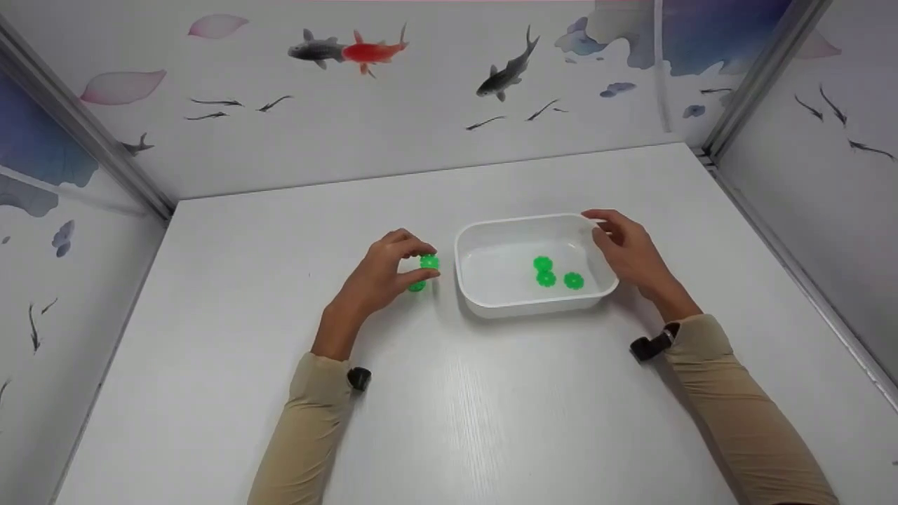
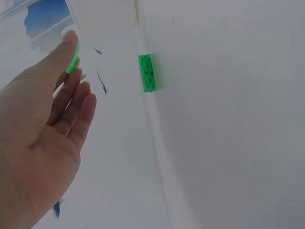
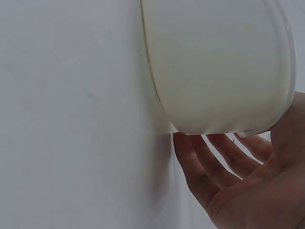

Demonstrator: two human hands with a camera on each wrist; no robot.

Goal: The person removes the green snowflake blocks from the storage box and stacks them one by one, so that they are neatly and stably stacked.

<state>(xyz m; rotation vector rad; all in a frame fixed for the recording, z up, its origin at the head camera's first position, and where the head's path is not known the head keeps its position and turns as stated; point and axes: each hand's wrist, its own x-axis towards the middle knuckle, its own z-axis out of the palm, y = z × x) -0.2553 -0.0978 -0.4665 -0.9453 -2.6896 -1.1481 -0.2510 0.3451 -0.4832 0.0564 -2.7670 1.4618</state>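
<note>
White table, green flower-shaped disc (image 1: 429, 261)

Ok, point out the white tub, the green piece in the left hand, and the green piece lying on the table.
white tub (image 1: 534, 307): head view, front wall.
green piece in the left hand (image 1: 429, 261): head view, its face, pinched at the fingertips.
green piece on the table (image 2: 147, 73): left wrist view, its studded edge.

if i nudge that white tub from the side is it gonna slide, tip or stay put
The white tub would probably slide: it sits low and wide on the smooth table, so tipping seems unlikely. It looks like thin plastic holding only three small green pieces, so likely light. The right hand on its wall would probably check the slide.
</note>
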